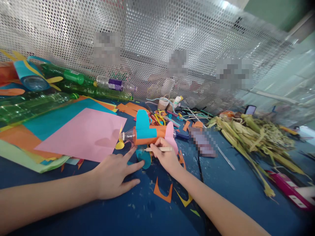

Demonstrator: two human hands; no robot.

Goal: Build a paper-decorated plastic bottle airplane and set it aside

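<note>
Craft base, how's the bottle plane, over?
Left hand spread, touching blue paper. Right hand holding pale stick. Bottle plane just beyond. Orange scrap clear of both hands.

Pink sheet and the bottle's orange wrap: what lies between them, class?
Yellow blades and the bottle's clear neck lie between, in the head view.

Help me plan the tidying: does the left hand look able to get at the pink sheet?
Likely yes: the left hand is beside the pink sheet, mostly uncovered atop the paper stack, though it is touching the teal piece.
</note>
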